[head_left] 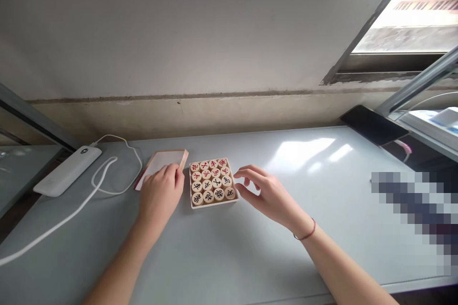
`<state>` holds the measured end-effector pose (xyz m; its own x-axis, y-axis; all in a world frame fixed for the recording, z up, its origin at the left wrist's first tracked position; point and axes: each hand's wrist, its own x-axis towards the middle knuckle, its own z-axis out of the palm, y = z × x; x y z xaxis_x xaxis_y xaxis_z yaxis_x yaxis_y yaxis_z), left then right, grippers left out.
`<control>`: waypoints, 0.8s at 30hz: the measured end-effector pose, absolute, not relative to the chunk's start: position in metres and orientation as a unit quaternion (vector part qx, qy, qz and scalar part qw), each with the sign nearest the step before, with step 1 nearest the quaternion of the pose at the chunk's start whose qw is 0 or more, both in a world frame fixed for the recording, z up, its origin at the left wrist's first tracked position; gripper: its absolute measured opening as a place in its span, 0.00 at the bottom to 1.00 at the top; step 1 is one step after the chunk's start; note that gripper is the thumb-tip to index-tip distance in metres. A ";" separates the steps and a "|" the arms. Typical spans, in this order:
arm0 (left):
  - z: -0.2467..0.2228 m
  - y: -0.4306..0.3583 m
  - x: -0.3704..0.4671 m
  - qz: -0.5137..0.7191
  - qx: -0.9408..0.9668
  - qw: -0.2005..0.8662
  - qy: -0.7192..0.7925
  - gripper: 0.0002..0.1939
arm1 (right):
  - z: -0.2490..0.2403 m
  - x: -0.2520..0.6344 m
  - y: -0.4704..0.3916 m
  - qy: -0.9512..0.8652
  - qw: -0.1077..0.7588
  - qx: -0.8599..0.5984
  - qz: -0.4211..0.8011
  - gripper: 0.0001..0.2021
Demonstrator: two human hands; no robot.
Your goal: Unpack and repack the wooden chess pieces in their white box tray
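Observation:
A shallow box (215,205) holds round xiangqi pieces (216,182) packed in rows, with red characters on the far rows and black ones on the near rows. To its left is the box lid (162,159), its pale inside facing up. My left hand (161,190) is closed over the lid's near right part; its fingertips are partly hidden. Beside the box's right edge, my right hand (260,190) has its thumb and fingers apart and nothing between them. Whether its fingertips touch the box edge is hard to tell.
A white power bank (67,171) lies at the left with a white cable (103,167) looping over the grey table (222,257). At the far right corner a black phone (374,125) leans near a metal post. A wall stands behind the table. One patch at right is blurred out.

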<state>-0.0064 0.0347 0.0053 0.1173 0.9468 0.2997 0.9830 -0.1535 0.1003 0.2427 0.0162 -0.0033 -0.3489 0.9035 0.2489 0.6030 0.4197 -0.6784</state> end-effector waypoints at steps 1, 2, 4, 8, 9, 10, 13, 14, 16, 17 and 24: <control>0.012 0.032 -0.006 -0.221 -0.745 0.057 -0.627 0.14 | -0.004 0.242 0.016 -0.776 0.325 -0.486 0.235 0.09; 0.018 0.029 -0.006 -0.297 -0.738 0.027 -0.606 0.13 | -0.005 0.241 0.016 -0.766 0.343 -0.492 0.230 0.09; 0.028 0.022 -0.004 -0.411 -0.689 -0.116 -0.586 0.13 | -0.006 0.239 0.015 -0.740 0.374 -0.502 0.246 0.12; 0.030 0.017 0.001 -0.491 -0.560 -0.424 -0.516 0.18 | -0.008 0.231 0.012 -0.672 0.401 -0.469 0.410 0.22; 0.027 0.017 0.003 -0.483 -0.535 -0.473 -0.507 0.19 | -0.008 0.229 0.012 -0.653 0.405 -0.453 0.451 0.22; 0.024 0.018 0.005 -0.471 -0.515 -0.507 -0.506 0.19 | -0.010 0.227 0.012 -0.635 0.412 -0.442 0.482 0.23; 0.015 0.023 0.007 -0.449 -0.491 -0.501 -0.554 0.22 | -0.015 0.224 0.014 -0.586 0.431 -0.450 0.519 0.26; 0.011 0.025 0.007 -0.442 -0.503 -0.462 -0.582 0.24 | -0.018 0.223 0.015 -0.578 0.428 -0.459 0.521 0.26; 0.003 0.029 0.006 -0.396 -0.562 -0.360 -0.631 0.25 | -0.023 0.223 0.017 -0.583 0.408 -0.477 0.515 0.26; -0.001 0.030 0.006 -0.356 -0.596 -0.314 -0.647 0.24 | -0.025 0.224 0.019 -0.592 0.396 -0.487 0.506 0.25; -0.013 0.035 0.003 -0.175 -0.697 -0.198 -0.667 0.15 | -0.020 0.227 0.020 -0.673 0.300 -0.537 0.411 0.19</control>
